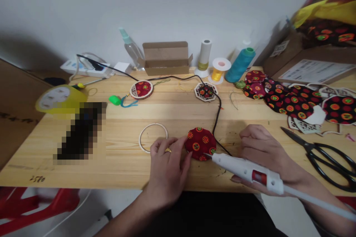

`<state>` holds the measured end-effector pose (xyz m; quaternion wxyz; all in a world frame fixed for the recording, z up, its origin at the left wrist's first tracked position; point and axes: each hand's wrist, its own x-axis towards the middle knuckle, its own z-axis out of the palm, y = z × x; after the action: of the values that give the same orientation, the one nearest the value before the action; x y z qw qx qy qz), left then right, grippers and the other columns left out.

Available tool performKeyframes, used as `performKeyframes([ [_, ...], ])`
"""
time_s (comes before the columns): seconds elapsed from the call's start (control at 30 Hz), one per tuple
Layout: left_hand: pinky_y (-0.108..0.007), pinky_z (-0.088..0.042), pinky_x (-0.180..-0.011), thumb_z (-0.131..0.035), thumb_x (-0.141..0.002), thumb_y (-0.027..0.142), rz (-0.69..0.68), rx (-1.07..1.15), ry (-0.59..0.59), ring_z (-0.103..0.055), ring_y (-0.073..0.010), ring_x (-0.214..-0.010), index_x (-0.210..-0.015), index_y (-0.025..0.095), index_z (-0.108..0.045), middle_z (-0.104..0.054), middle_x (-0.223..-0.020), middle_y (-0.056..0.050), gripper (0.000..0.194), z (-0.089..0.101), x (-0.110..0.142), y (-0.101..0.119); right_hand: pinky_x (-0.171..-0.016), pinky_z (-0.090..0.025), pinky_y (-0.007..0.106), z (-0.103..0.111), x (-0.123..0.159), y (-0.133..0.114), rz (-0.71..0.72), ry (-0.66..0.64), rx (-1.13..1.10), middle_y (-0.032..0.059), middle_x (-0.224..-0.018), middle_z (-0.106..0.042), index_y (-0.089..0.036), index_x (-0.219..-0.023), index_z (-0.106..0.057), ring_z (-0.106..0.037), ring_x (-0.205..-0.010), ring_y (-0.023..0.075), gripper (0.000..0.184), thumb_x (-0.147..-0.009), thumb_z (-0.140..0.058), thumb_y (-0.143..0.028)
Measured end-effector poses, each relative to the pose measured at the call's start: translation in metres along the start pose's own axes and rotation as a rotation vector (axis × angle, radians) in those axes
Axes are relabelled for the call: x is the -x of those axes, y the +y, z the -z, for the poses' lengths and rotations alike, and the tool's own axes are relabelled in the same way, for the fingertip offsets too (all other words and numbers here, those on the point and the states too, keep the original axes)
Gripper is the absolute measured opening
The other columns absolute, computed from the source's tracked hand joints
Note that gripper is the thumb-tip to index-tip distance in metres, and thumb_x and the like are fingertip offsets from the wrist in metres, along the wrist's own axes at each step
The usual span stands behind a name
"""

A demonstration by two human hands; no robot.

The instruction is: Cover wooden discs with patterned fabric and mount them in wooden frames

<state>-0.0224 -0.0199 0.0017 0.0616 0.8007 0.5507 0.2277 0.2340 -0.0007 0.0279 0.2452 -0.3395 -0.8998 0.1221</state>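
A round disc covered in dark red flowered fabric [198, 141] lies near the table's front edge. Its left edge is pinched between the thumb and index finger of my left hand [169, 163]. The other fingers of that hand rest over the lower rim of a thin pale wooden ring [139, 139]. My right hand [261, 152] is closed around a white hot glue gun [236, 166], and a glue stick [319, 202] sticks out of its back. The nozzle points left and meets the disc's lower right edge; whether it touches the fabric I cannot tell.
A black cord [218, 114] runs across the table. Black scissors [311, 148] lie at the right, below fabric pieces [292, 100]. Two framed fabric ornaments [141, 89], thread spools [240, 64], a small cardboard box [167, 63] and a yellow tape-like roll [59, 98] stand around.
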Motion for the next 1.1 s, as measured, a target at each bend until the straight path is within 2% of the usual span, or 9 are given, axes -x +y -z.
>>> performKeyframes([
  [0.2, -0.048, -0.039, -0.095, -0.050, -0.081, 0.005, 0.003, 0.072, 0.083, -0.050, -0.0283, -0.110, -0.123, 0.017, -0.046, -0.065, -0.114, -0.011, 0.043, 0.003, 0.002, -0.001, -0.074, -0.036, 0.038, -0.001, -0.010, -0.007, -0.076, 0.003, 0.024, 0.0017, -0.064, -0.048, -0.020, -0.066, -0.058, -0.047, -0.082, 0.0221, 0.029, -0.076, -0.066, -0.045],
  [0.33, -0.050, -0.040, -0.090, -0.053, -0.080, 0.009, 0.101, 0.053, 0.064, -0.053, -0.0301, -0.102, -0.122, 0.021, -0.047, -0.069, -0.099, -0.007, 0.044, 0.002, 0.004, -0.002, -0.074, -0.035, 0.036, -0.002, -0.019, -0.009, -0.062, 0.008, 0.051, 0.0009, -0.064, -0.050, -0.020, -0.067, -0.059, -0.048, -0.083, 0.0215, 0.029, -0.076, -0.067, -0.047],
  [0.57, -0.050, -0.040, -0.088, -0.056, -0.081, 0.014, 0.149, 0.037, 0.065, -0.054, -0.0310, -0.101, -0.121, 0.019, -0.047, -0.071, -0.100, -0.007, 0.041, 0.000, 0.002, -0.001, -0.074, -0.034, 0.036, 0.002, -0.021, -0.005, -0.063, -0.035, 0.072, 0.0011, -0.065, -0.053, -0.020, -0.070, -0.060, -0.048, -0.082, 0.0213, 0.025, -0.077, -0.067, -0.043],
  [0.73, -0.050, -0.037, -0.090, -0.057, -0.080, 0.014, 0.094, 0.024, 0.069, -0.053, -0.0312, -0.102, -0.122, 0.020, -0.045, -0.071, -0.100, -0.007, 0.043, 0.000, 0.002, -0.002, -0.078, -0.035, 0.041, 0.011, -0.005, 0.009, -0.093, 0.002, 0.194, 0.0030, -0.070, -0.058, -0.021, -0.073, -0.058, -0.050, -0.087, 0.0244, 0.026, -0.075, -0.070, -0.044],
  [0.87, -0.049, -0.037, -0.090, -0.054, -0.081, 0.012, 0.045, 0.060, 0.086, -0.051, -0.0307, -0.104, -0.122, 0.017, -0.044, -0.070, -0.101, -0.009, 0.042, 0.001, 0.000, -0.002, -0.073, -0.035, 0.043, 0.033, 0.020, 0.032, -0.102, 0.076, 0.383, 0.0058, -0.070, -0.061, -0.022, -0.077, -0.059, -0.052, -0.085, 0.0277, 0.019, -0.080, -0.067, -0.039],
  [1.0, -0.048, -0.036, -0.090, -0.047, -0.084, 0.007, -0.022, 0.066, 0.064, -0.050, -0.0292, -0.105, -0.118, 0.014, -0.048, -0.068, -0.105, -0.012, 0.035, 0.004, -0.004, 0.001, -0.075, -0.033, 0.049, 0.056, 0.044, 0.049, -0.082, 0.177, 0.688, 0.0107, -0.077, -0.066, -0.020, -0.086, -0.060, -0.053, -0.087, 0.0344, 0.006, -0.088, -0.056, -0.024],
  [1.1, -0.049, -0.034, -0.091, -0.042, -0.085, 0.004, -0.054, 0.079, 0.027, -0.051, -0.0277, -0.106, -0.114, 0.016, -0.050, -0.066, -0.110, -0.012, 0.033, 0.004, -0.005, 0.003, -0.078, -0.032, 0.053, 0.056, 0.046, 0.047, -0.111, 0.203, 0.743, 0.0131, -0.086, -0.067, -0.018, -0.093, -0.062, -0.054, -0.094, 0.0374, 0.012, -0.089, -0.051, -0.016],
])
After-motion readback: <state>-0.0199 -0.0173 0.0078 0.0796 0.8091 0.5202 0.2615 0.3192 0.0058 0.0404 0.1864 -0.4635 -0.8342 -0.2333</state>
